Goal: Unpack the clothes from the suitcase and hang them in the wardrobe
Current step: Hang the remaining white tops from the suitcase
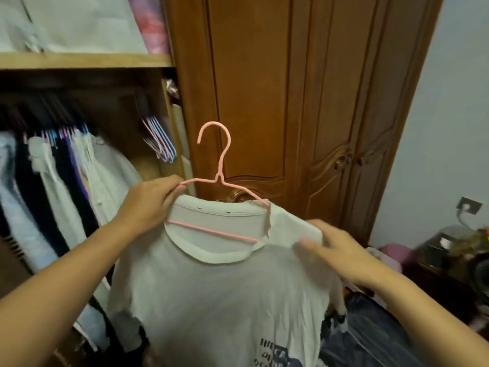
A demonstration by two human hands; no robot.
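A: What's on the left?

B: The open wardrobe [87, 60], with clothes [66, 165] hanging on its rail and spare hangers [160, 141] beside them.

A: And the left hand [148, 202]?

B: It pinches the left arm of a pink hanger [219, 178].

A: Where's the shirt [219, 287]?

B: In mid-air before the wardrobe door [291, 102]; the hanger's right arm is inside its neck.

A: The right hand [338, 250]?

B: It grips the shirt's right shoulder.

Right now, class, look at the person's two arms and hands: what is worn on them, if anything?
Nothing shows on either. The left hand and right hand are bare, with no rings, watch or gloves visible. Both forearms are uncovered to the frame edge, so no sleeve appears.
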